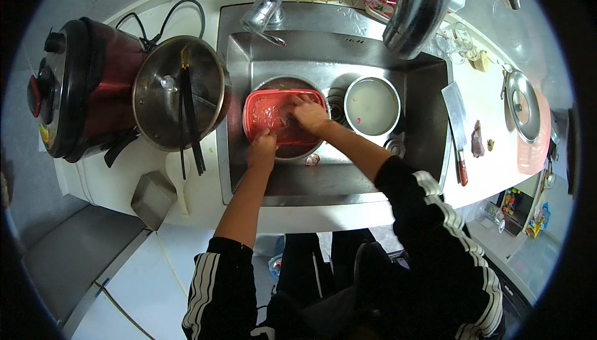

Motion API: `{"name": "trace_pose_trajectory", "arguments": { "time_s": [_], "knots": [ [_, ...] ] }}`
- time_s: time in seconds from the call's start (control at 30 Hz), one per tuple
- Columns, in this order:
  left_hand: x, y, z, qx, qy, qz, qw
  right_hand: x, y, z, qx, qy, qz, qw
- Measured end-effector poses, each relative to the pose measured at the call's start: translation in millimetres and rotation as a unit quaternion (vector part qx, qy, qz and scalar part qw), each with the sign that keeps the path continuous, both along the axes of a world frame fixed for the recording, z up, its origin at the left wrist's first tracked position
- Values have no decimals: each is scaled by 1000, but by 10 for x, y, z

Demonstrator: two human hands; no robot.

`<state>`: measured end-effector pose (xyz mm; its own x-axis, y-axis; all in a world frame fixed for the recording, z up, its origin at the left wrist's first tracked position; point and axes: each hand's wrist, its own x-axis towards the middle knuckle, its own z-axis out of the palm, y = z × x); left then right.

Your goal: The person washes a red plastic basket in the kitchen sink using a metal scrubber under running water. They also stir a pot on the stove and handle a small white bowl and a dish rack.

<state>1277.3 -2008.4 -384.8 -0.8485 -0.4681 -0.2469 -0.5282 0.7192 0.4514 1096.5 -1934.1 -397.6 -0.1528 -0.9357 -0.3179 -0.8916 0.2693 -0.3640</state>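
A red rectangular plastic basin, wet inside, rests over a round metal bowl in the stainless steel sink. My left hand grips the basin's near rim, thumb on top. Inside the basin is my right hand, its fingers blurred against the red surface, so whether they hold anything is unclear. To the right of the basin stands a round white-rimmed pot of cloudy liquid with a small pink bit in it. The sink drain shows partly between the two vessels.
Left of the sink are a dark red electric cooker and a metal pan with black chopsticks across it. A cleaver lies on the right counter near a piece of meat. The faucet overhangs the sink's back.
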Motion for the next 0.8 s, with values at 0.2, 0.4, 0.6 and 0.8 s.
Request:
{"name": "trace_pose_trajectory", "arguments": {
  "time_s": [0.2, 0.4, 0.6, 0.8],
  "knots": [
    [-2, 29, -134, 97, -36, 63, 993, 325, -175, -36, 19, -148, -3, 989],
    [-116, 71, 260, 2, 62, 77, 995, -209, 234, 692, 26, -116, -63, 991],
    [-489, -96, 815, -11, 139, 145, 980, -1031, 1100, 1472, -135, -238, -437, 857],
    [-1511, 770, 290, 426, 127, 102, 890, -1194, 1659, -140, -114, -87, -545, 826]
  ]
}}
